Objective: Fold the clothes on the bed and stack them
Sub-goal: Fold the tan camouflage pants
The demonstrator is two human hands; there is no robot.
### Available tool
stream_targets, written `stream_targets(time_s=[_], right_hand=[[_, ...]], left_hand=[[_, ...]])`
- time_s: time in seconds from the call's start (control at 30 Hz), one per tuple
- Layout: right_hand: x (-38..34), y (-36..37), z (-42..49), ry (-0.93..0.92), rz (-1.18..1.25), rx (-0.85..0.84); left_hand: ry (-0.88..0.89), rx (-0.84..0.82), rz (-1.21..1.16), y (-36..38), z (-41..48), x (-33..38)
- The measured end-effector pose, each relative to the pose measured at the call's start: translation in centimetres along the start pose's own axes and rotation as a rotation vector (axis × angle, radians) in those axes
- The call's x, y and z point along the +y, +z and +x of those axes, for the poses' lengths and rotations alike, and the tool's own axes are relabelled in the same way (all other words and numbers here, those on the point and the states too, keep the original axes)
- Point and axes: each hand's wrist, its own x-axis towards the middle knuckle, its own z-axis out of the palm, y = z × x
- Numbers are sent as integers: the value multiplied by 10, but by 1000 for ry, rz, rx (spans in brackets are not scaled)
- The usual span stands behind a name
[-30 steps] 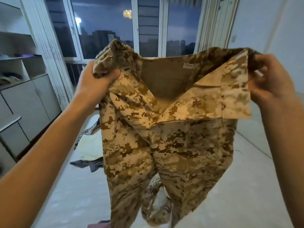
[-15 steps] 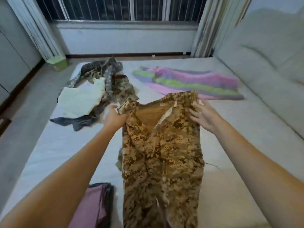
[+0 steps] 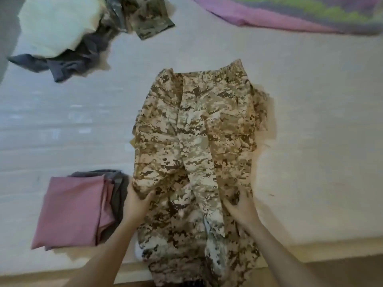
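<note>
- Camouflage trousers [image 3: 196, 141] lie flat on the bed [image 3: 321, 152] in the middle of the frame. The waistband points toward the top, and the legs run down and hang over the mattress edge at the bottom.
- The left hand [image 3: 136, 201] grips the trousers' left edge at lower centre, thumb on top of the cloth and fingers curled beneath it.
- The right hand [image 3: 241, 207] holds the right edge opposite, fingers bent into the fabric with their tips buried in cloth.
- In the lower left, just beside the left hand, a folded pink garment [image 3: 72, 210] sits on a folded grey garment [image 3: 121, 183].
- In the upper left lies a loose heap: a cream garment [image 3: 56, 23], a dark grey garment [image 3: 62, 68] and a green camouflage piece [image 3: 149, 21].
- In the upper right a pink and green striped cloth [image 3: 290, 15] is spread on the bed, well apart from the trousers.
</note>
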Motion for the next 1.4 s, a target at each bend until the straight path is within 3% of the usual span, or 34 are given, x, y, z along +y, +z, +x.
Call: stream_targets(time_s=[0.1,0.2,0.3,0.43,0.5,0.57,0.63,0.67,0.73,0.83,1.0,1.07,1.2,1.27,1.4], right_hand=[[-21,9,-2,-187,-106,67],[-44,10,-6,-288,-234,93],[-57,-9,-17,-340,-124,192],[-28,-41,-65,-428,26,298],[-5,-45,-85,-340,-120,212],[8,-39,-94,-235,-243,-2],[4,-29,-92,-201,-325,-150],[-4,-26,-86,-210,-360,-130],[-31,-28,-63,-277,-353,66],[-96,-44,-13,-424,-221,303],[-198,-74,90,-581,-286,349],[-220,-83,125,-569,-390,355],[-232,-89,171,-520,-574,244],[-230,-92,184,-501,-627,166],[-226,-105,191,-449,-615,122]], left_hand=[[-35,-30,-56,-5,5,-4],[135,44,-9,-12,-10,10],[267,153,-71,-26,-42,38],[158,100,-107,-52,-88,32],[10,-86,-26,-51,-104,12],[-107,-310,99,-44,-110,-5],[-134,-381,210,-40,-101,-8],[-82,-348,246,-39,-90,-7],[59,-204,312,-38,-56,8],[250,49,278,-34,1,70],[581,158,339,-18,88,176],[586,133,406,-10,116,200],[351,-54,237,2,147,216],[397,-57,252,4,154,210],[381,-59,-102,-3,156,190]])
